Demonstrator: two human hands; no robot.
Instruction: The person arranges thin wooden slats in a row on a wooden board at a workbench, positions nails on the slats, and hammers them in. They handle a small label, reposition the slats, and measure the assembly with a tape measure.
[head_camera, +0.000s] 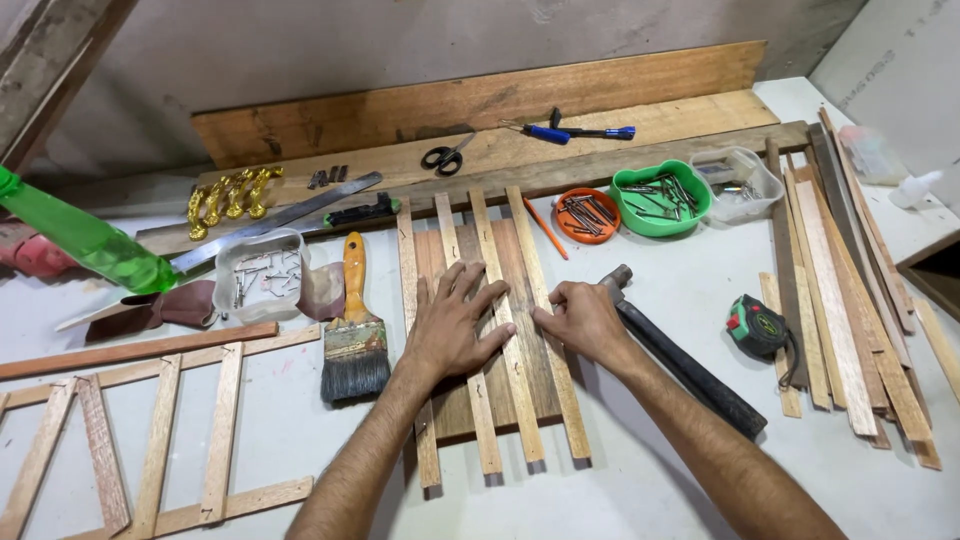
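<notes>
Left hand (455, 325) flat and spread wide, palm down across the slats (487, 330), fingers fanned over the two middle ones. Right hand (583, 320) half curled, fingertips pressed on the rightmost slat's edge, gripping nothing. Four pale slats side by side, running away from the body, laid over a darker board (505, 395) near the middle of the white table (660, 470), ends overhanging the board's near edge. Hammer (680, 355) just right of the right hand, dark handle slanting toward the near right, head close to the knuckles. Tape measure (757, 327) further right, beside a stack of thin strips (850, 300). Paintbrush (354, 330) just left of the slats, bristles toward the near edge. Orange bowl (587, 215) and green bowl (660, 197) of nails beyond the right hand, clear tub (258, 275) of nails left of the brush. Scissors (445, 156) and gold handles (228, 196) on planks at the back. Wooden lattice frame (150, 440) at near left; green bottle (85, 240) at far left.
</notes>
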